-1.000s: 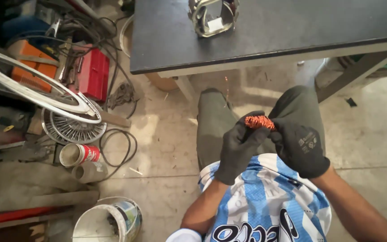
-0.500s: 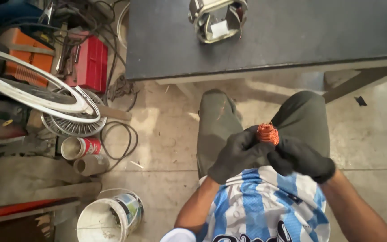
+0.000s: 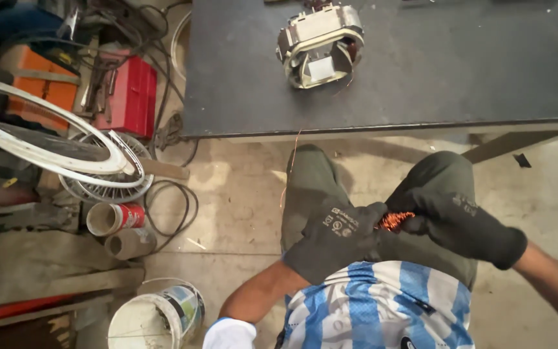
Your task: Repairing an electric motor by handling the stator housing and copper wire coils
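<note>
Two gloved hands, left hand (image 3: 338, 239) and right hand (image 3: 454, 221), pinching copper wire bundle (image 3: 395, 221) over concrete floor (image 3: 240, 194), dark table (image 3: 453, 71) ahead

— What sort of place is this?
— A repair workshop. Bare concrete floor (image 3: 240, 200), a dark table (image 3: 421, 71) carrying a stripped motor stator (image 3: 320, 45).
— And on the left?
— Clutter: a bicycle wheel (image 3: 46, 145), a red toolbox (image 3: 130, 94), loose cables (image 3: 169, 207), cans (image 3: 114, 218) and a paint bucket (image 3: 156, 317).
</note>
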